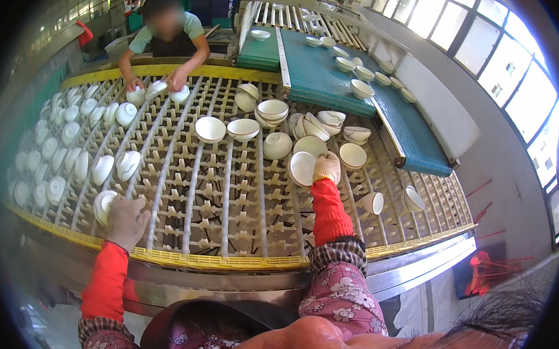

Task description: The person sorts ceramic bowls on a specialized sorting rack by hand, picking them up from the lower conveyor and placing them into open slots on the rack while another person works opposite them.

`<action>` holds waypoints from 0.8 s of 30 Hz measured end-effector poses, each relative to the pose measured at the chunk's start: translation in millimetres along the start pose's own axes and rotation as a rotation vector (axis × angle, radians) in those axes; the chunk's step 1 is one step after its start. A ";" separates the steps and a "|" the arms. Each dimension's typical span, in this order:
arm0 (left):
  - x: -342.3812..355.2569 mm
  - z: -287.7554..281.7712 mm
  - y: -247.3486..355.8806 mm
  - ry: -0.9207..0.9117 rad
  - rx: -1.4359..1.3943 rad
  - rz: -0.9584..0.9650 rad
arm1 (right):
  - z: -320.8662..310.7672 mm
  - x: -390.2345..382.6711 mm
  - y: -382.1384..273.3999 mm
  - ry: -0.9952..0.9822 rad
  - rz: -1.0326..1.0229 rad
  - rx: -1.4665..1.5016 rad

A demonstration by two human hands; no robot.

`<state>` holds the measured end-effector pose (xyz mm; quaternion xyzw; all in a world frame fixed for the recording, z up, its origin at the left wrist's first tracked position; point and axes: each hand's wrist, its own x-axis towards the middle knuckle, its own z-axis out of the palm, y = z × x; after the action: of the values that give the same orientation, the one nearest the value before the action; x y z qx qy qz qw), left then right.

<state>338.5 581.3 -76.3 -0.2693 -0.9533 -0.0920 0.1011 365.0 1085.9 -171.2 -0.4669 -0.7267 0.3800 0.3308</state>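
My left hand, in a grey glove, is at a white bowl standing on edge in the rack at the near left, its fingers apart beside it and touching it. My right hand, in a pale glove, grips a white dark-rimmed bowl at the right of centre. Just beyond it are another bowl, an upturned bowl and leaning stacks. Several bowls stand on edge in rows along the left of the pegged rack.
A co-worker across the rack handles bowls with both hands. At the back right, green conveyor belts carry several bowls down toward the rack. A yellow edge strip and steel ledge run along the near side. Windows line the right wall.
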 end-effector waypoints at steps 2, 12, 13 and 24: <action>-2.5 -2.3 0.7 -0.020 -0.007 -0.034 | 7.4 -17.9 -8.2 -0.058 -0.171 -0.012; -1.9 10.2 2.7 0.114 -0.100 -0.129 | 17.7 -129.0 -93.4 -0.672 -0.636 0.230; -5.2 12.8 -1.3 0.142 -0.125 -0.156 | 9.4 -108.6 -105.5 -0.674 -0.580 0.238; 5.2 0.1 37.9 0.071 -0.324 -0.141 | 35.0 130.8 17.9 -0.239 -0.028 0.588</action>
<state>354.3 615.7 -70.5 -0.2110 -0.9384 -0.2608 0.0831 298.2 1203.9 -187.3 -0.2933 -0.6256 0.6217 0.3690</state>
